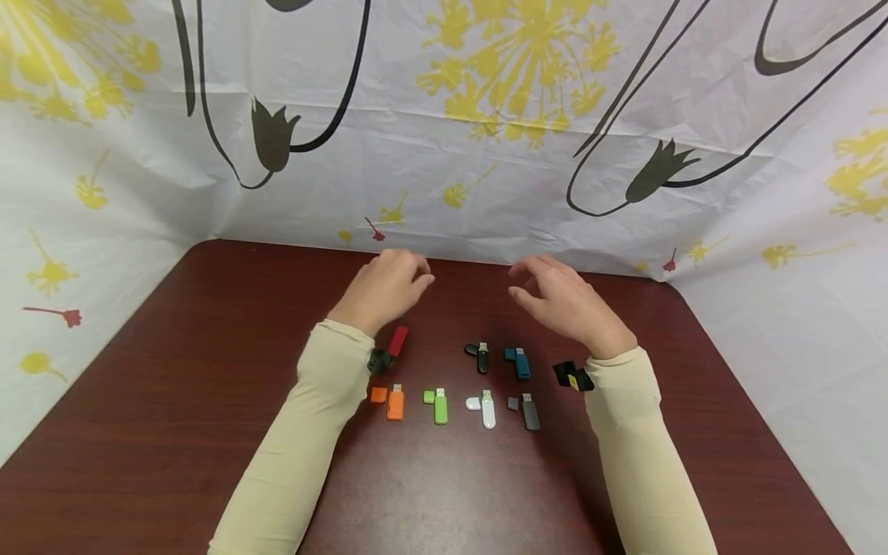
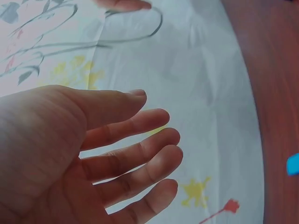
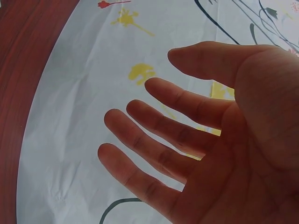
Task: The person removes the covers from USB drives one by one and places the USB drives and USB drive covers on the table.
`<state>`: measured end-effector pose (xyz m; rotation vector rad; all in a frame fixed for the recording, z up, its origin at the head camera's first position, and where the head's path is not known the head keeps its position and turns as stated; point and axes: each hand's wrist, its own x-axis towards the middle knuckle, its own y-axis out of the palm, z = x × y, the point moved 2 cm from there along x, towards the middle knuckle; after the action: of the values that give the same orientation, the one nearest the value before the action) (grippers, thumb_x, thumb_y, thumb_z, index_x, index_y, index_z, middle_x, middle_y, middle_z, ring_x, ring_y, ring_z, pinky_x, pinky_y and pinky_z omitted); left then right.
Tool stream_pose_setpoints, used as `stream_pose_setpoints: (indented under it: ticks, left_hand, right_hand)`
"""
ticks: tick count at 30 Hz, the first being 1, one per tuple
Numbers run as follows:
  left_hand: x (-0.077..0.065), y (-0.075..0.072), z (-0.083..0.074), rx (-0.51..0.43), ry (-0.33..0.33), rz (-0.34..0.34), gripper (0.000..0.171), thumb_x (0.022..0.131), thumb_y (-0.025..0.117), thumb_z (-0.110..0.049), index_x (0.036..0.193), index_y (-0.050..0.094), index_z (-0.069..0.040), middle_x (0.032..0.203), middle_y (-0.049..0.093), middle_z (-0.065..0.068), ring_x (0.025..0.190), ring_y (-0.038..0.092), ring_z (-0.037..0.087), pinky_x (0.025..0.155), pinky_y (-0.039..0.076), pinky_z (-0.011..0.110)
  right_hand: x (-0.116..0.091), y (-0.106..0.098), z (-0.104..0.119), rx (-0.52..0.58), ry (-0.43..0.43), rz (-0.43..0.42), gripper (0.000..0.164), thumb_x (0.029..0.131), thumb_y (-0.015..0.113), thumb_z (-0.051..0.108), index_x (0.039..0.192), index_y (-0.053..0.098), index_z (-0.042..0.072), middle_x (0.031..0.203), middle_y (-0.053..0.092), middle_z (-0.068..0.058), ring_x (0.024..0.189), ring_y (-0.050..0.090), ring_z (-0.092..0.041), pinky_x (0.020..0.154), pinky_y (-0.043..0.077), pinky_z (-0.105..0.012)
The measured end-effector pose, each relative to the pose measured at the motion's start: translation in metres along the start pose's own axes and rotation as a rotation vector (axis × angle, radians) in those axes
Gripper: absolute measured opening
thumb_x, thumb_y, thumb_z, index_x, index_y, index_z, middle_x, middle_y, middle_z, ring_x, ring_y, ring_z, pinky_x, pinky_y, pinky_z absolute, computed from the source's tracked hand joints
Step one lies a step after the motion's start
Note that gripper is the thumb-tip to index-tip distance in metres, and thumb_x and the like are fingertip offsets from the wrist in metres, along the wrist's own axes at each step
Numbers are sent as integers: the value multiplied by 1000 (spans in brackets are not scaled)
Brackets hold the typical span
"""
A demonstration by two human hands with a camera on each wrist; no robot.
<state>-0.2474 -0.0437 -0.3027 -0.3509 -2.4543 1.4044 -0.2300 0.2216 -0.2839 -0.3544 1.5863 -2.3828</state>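
Note:
My left hand (image 1: 388, 285) is raised over the back of the table, fingers loosely bent and holding nothing. In the left wrist view its thumb and fingers (image 2: 140, 123) are spread apart. My right hand (image 1: 565, 301) hovers opposite, also bare, with fingers (image 3: 140, 140) extended and separated. Nearer the front lie USB sticks with their caps off beside them: black (image 1: 482, 358), blue (image 1: 523, 365), orange (image 1: 395, 404), green (image 1: 440, 408), white (image 1: 489, 410) and grey (image 1: 530, 413). Beside the left wrist is a red oblong piece (image 1: 398, 341), partly hidden.
The dark red-brown wooden table (image 1: 430, 493) ends at a white patterned sheet (image 1: 388, 169), which hangs behind and along both sides. Black wrist cameras sit under the left cuff (image 1: 378, 361) and right cuff (image 1: 573, 377). A bright blue item (image 2: 293, 164) is cut off at the left wrist view's edge.

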Motion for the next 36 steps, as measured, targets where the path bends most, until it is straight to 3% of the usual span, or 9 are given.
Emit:
stream_pose_setpoints:
  ticks: [4, 8, 11, 16, 23, 30, 36]
  left_hand:
    - [-4, -12, 7, -7, -17, -39, 29, 112, 63, -26, 130, 76, -7, 127, 74, 12, 98, 71, 25, 84, 60, 41]
    - [-7, -22, 12, 10, -51, -65, 37, 111, 63, -27, 140, 70, -5, 143, 65, 17, 131, 63, 33, 103, 59, 50]
    - [-10, -27, 14, 16, -74, -86, 43, 111, 63, -27, 147, 64, -4, 153, 58, 20, 145, 54, 38, 113, 54, 55]
    - [-13, -36, 17, 13, -89, -134, 46, 110, 65, -26, 151, 60, -4, 153, 55, 21, 144, 52, 39, 117, 50, 56]
    - [-13, -41, 16, 6, -97, -134, 49, 111, 64, -28, 153, 57, -4, 154, 53, 21, 140, 53, 38, 116, 51, 55]
    - [-13, -42, 18, 10, -86, -139, 50, 111, 63, -28, 154, 56, -4, 155, 53, 21, 142, 51, 38, 116, 51, 56]
    - [-13, -40, 16, 4, -60, -137, 48, 112, 61, -29, 153, 57, -5, 154, 54, 20, 144, 51, 39, 115, 50, 56]
  right_hand:
    - [2, 1, 3, 23, -10, -5, 35, 110, 62, 26, 140, 63, 9, 136, 65, -12, 116, 69, -29, 97, 56, -54]
    - [5, 4, 10, 43, -27, -11, 36, 110, 62, 25, 142, 61, 8, 138, 64, -13, 117, 68, -29, 100, 55, -54]
    - [8, 6, 17, 56, -39, -14, 37, 110, 63, 23, 143, 60, 6, 140, 63, -15, 118, 68, -30, 101, 55, -54]
    - [16, 12, 37, 80, -76, -10, 39, 109, 64, 23, 144, 60, 5, 143, 62, -15, 120, 67, -32, 101, 56, -52]
    - [30, 33, 69, 66, -155, 25, 41, 109, 65, 22, 146, 61, 5, 144, 63, -14, 124, 66, -31, 105, 57, -51]
    - [45, 76, 89, -42, -215, 176, 47, 108, 66, 21, 152, 58, 4, 154, 58, -14, 141, 58, -30, 118, 51, -49]
    - [52, 111, 93, -51, -239, 317, 46, 110, 60, 14, 154, 56, 2, 157, 56, -16, 144, 57, -31, 120, 49, -47]
